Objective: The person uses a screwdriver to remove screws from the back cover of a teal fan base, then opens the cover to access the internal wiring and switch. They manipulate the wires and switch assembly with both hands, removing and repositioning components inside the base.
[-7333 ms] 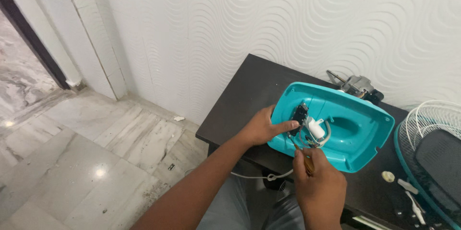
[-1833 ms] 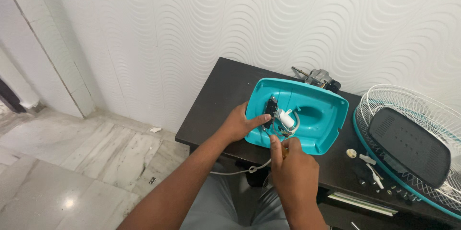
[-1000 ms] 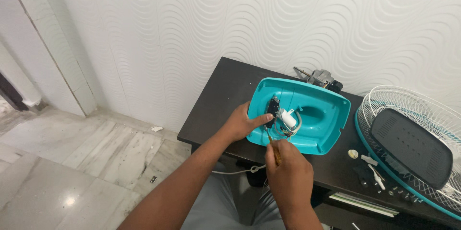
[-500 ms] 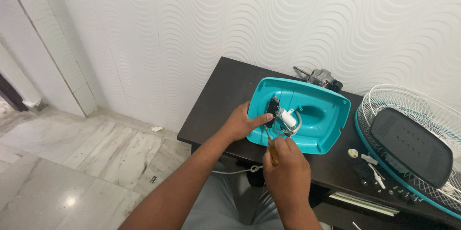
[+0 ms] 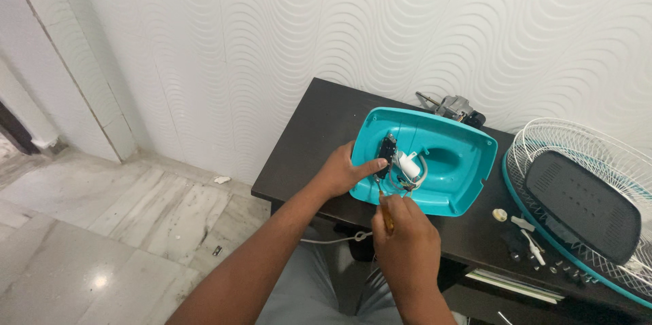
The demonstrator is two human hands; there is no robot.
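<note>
A turquoise plastic fan base (image 5: 456, 162) lies upside down on the dark table (image 5: 316, 128), its hollow facing up. Inside sit a black switch block (image 5: 388, 150), a white capacitor-like part (image 5: 409, 165) and grey wires. My left hand (image 5: 343, 170) grips the base's near-left rim, with a finger pressed on the black block. My right hand (image 5: 406, 247) holds a yellow-handled screwdriver (image 5: 387, 216), whose tip points into the base by the wires.
A white wire fan guard with a dark panel (image 5: 581, 203) lies on the table's right. A grey motor (image 5: 456, 107) sits behind the base by the wavy white wall. Small screws and white parts (image 5: 519, 226) lie scattered. A white cord (image 5: 333, 239) hangs below. Marble floor spreads left.
My right hand has shifted the screwdriver slightly at the base's near edge; the left hand stays on the rim. Since the oldest frame the view has swung right.
</note>
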